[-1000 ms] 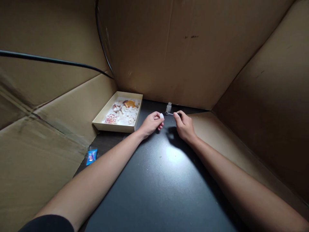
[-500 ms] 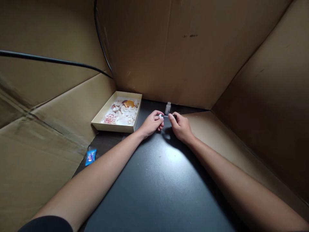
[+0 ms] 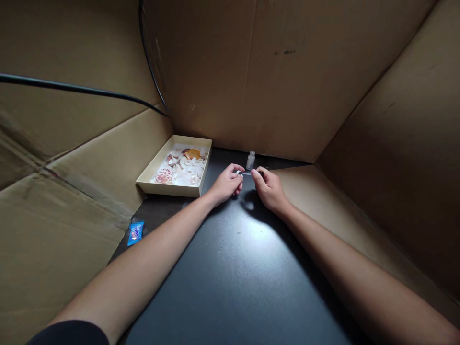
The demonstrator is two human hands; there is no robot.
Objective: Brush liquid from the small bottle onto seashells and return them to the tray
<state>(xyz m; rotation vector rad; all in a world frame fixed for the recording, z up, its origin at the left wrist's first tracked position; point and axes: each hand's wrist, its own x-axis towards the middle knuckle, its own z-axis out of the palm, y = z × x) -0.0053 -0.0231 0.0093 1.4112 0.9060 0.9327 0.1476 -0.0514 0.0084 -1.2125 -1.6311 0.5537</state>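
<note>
A white piece [image 3: 239, 172] is resting in the left hand [image 3: 226, 183] above the surface [image 3: 215, 282], its fingers pinching it; a thin stick [image 3: 247, 174] is pointing at it, whether touching I cannot tell; the right hand's [image 3: 270, 189] fingers are pinching the stick; a bottle [image 3: 250, 161] is standing just beyond; a tray [image 3: 168, 189] is lying to the left, showing white, red and orange shapes; a blue packet [image 3: 135, 234] is lying nearer, beside the left forearm.
</note>
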